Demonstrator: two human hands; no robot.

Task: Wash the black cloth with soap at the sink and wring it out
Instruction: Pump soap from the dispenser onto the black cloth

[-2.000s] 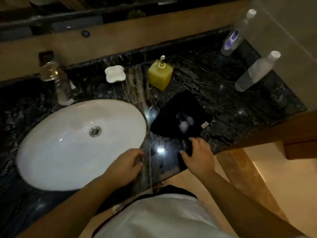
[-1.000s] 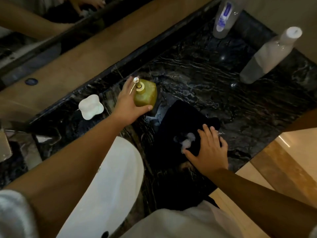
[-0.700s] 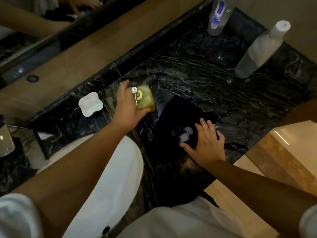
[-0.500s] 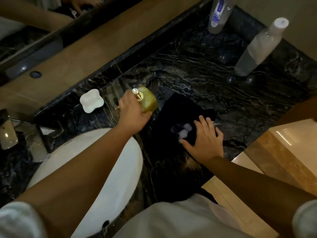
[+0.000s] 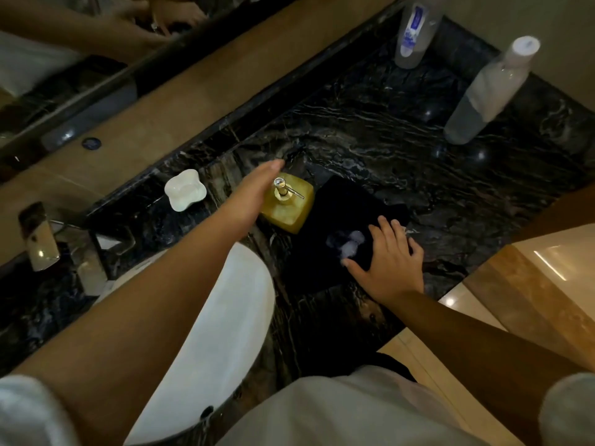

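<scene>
The black cloth [image 5: 335,217] lies flat on the dark marble counter [image 5: 402,156], right of the white sink basin [image 5: 231,317]. Two blobs of white soap foam [image 5: 349,243] sit on the cloth. My right hand [image 5: 389,262] rests flat on the cloth's right part, fingers spread, thumb beside the foam. A yellow soap dispenser [image 5: 288,206] with a metal pump stands upright at the cloth's left edge. My left hand [image 5: 254,191] is stretched out straight along the dispenser's left side, fingers extended and not wrapped around it.
A white soap dish [image 5: 185,189] sits behind the basin, and the metal faucet [image 5: 38,236] is at far left. Two plastic bottles [image 5: 413,30] [image 5: 489,91] stand at the counter's back right. A mirror runs along the top left. The counter's edge drops to the floor at right.
My left hand reached to the dispenser, tilted it in its grip, then set it upright by the cloth and straightened its fingers off it. My right hand stayed flat on the cloth.
</scene>
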